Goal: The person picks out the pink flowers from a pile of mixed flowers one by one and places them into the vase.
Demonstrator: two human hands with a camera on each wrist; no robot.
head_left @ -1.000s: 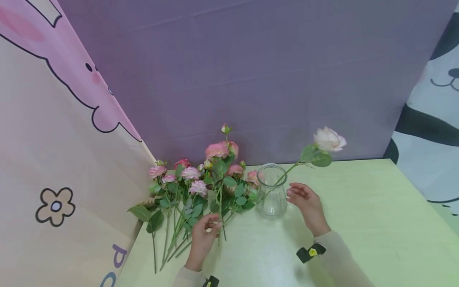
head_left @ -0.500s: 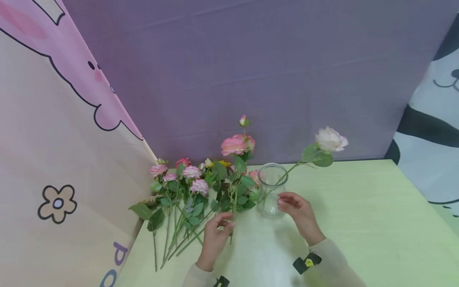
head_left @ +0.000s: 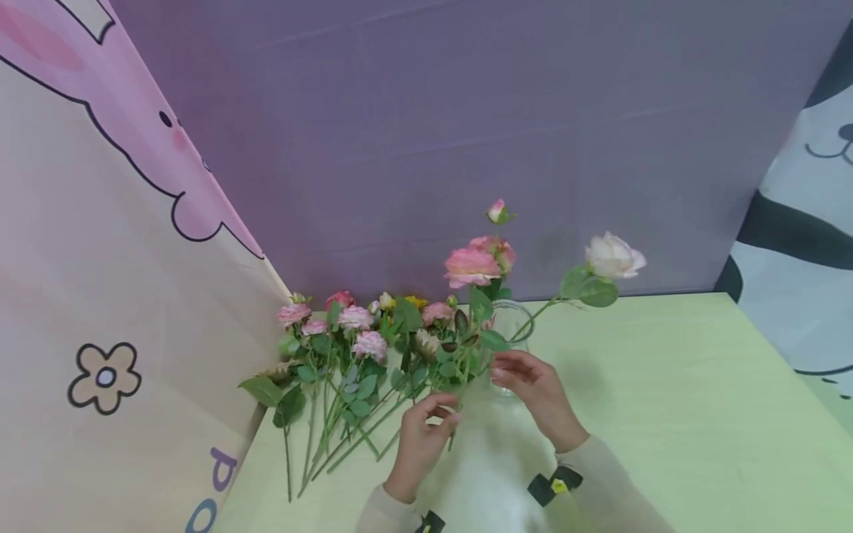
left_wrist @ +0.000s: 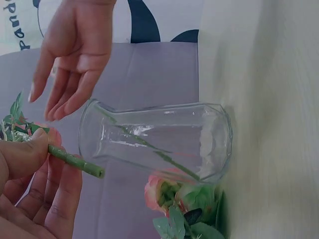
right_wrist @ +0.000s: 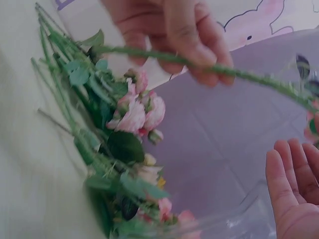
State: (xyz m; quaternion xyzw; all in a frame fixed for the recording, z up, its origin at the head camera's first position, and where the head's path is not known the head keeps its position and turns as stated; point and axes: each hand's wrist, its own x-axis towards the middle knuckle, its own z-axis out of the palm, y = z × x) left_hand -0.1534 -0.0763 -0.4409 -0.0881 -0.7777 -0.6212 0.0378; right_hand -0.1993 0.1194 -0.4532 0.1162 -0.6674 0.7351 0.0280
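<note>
My left hand (head_left: 426,444) pinches the green stem (left_wrist: 77,163) of a pink flower (head_left: 472,266) between thumb and fingers. The spray stands upright above the hand, with a second bloom and a bud (head_left: 496,212) on top. In the left wrist view the stem's cut end lies beside the mouth of a clear glass vase (left_wrist: 164,110). One white rose (head_left: 614,256) leans out of this vase to the right. My right hand (head_left: 536,396) holds nothing; its fingers are extended and relaxed, in front of the vase in the head view and close to the held stem.
Several loose flowers (head_left: 355,318) with leafy stems lie on the pale green table (head_left: 700,414) to the left. A purple backdrop (head_left: 426,148) rises behind the table. A printed panel (head_left: 166,296) stands along the left side, and a panda print (head_left: 813,222) hangs at the right.
My left hand has carried the pink flower rightward, from over the loose flowers to in front of the vase. The right hand has moved left. The white rose has stayed in the vase.
</note>
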